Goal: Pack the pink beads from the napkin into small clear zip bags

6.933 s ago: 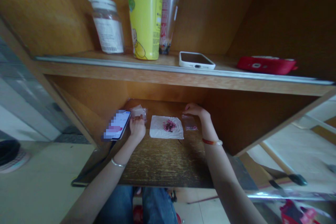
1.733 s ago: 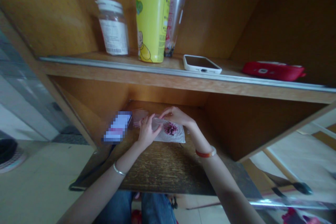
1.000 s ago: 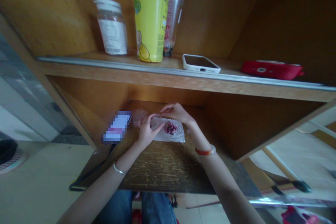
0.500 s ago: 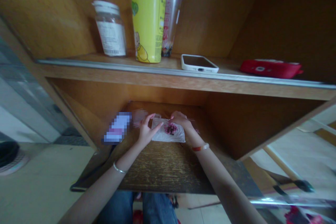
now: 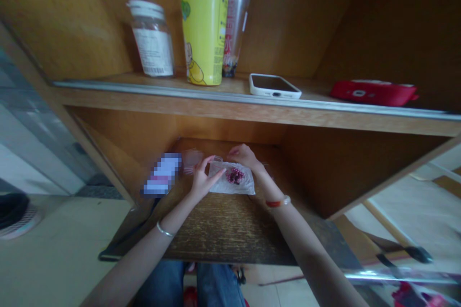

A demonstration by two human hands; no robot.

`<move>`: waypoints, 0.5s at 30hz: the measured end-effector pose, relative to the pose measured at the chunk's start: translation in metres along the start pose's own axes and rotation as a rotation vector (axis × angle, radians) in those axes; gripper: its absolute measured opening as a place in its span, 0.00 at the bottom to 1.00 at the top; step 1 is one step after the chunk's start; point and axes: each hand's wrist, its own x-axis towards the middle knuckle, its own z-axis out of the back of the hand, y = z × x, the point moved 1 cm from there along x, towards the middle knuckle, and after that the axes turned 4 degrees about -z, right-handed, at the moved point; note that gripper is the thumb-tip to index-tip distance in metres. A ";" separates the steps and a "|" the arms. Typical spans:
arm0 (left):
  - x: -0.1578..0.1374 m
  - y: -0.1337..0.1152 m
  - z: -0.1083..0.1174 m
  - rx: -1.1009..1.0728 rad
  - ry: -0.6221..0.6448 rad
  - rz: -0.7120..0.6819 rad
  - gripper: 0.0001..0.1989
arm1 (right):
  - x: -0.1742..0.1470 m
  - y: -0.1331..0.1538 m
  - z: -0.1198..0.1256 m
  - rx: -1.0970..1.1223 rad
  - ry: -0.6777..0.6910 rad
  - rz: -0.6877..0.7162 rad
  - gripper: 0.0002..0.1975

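A white, crinkled sheet or pouch (image 5: 219,185) lies on the dark wooden board (image 5: 230,225), with a cluster of dark pink beads (image 5: 235,175) on it. My left hand (image 5: 202,180) is at the left edge of the white sheet, thumb stretched over it and forefinger apart near a small clear plastic piece (image 5: 217,158). Just behind the beads, my right hand (image 5: 245,156) is held with its fingers pinched together. Whatever lies in that pinch is too small to make out.
Clear plastic packets (image 5: 192,160) and a blurred-out phone-shaped item (image 5: 162,173) lie to the left. On the shelf above stand a jar (image 5: 153,41), a yellow bottle (image 5: 203,29) and a lidded cup (image 5: 237,14), with a phone (image 5: 274,85) and a red case (image 5: 374,92) beside them.
My right hand has moved slightly left and away from me, off the right side of the white sheet. The left hand stays almost where it was.
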 end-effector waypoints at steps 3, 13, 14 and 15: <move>0.000 0.000 0.000 -0.001 0.001 0.005 0.24 | -0.003 0.012 0.010 0.248 -0.008 0.234 0.10; 0.000 -0.001 0.000 -0.027 0.003 0.022 0.21 | -0.007 0.019 0.008 0.292 0.055 0.287 0.10; 0.000 -0.001 0.000 -0.029 0.002 0.022 0.21 | -0.006 0.016 0.006 0.217 0.065 0.247 0.10; 0.000 0.000 0.000 -0.032 0.001 0.022 0.21 | -0.006 0.013 0.003 0.127 0.086 0.199 0.09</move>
